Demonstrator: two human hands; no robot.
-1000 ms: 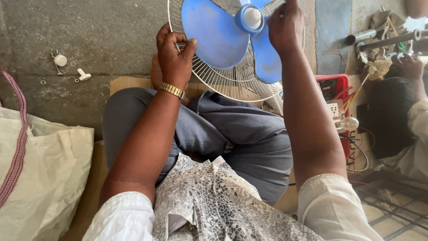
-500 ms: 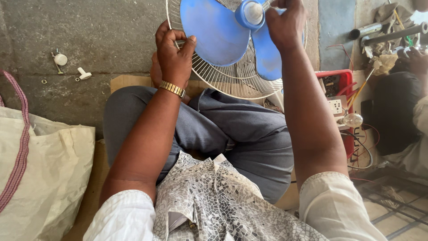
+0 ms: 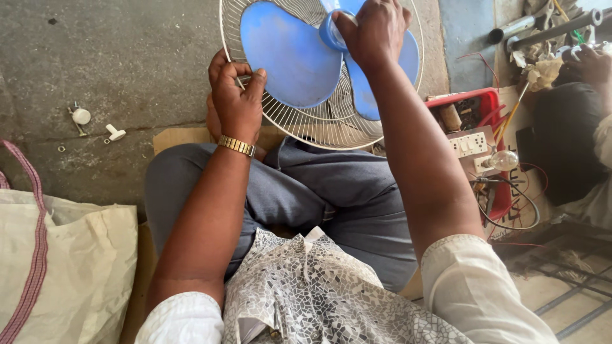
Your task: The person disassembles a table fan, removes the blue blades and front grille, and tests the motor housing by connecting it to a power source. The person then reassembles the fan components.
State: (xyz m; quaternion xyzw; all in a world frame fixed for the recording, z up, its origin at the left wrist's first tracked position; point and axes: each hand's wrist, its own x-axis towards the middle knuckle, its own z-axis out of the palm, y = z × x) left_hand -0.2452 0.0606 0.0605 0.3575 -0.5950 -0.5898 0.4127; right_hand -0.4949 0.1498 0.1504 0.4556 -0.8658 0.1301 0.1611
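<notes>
A fan rests against my lap with its white wire guard (image 3: 319, 130) behind blue blades (image 3: 287, 57). My left hand (image 3: 236, 95) grips the left rim of the guard; a gold watch sits on that wrist. My right hand (image 3: 373, 32) is closed over the blue hub at the centre of the blades, hiding most of it. I sit cross-legged in grey trousers on a piece of cardboard (image 3: 175, 137).
Small white knobs and screws (image 3: 95, 124) lie on the concrete floor at left. A cream woven bag (image 3: 57, 267) stands at lower left. At right are a red tray (image 3: 484, 105), a white switchboard (image 3: 468, 145), a bulb (image 3: 503, 160), wires, and another person's arm (image 3: 586, 64).
The fan and both hands sit slightly lower and nearer in view as the camera shifted. My right hand now covers more of the hub. The left grip is unchanged.
</notes>
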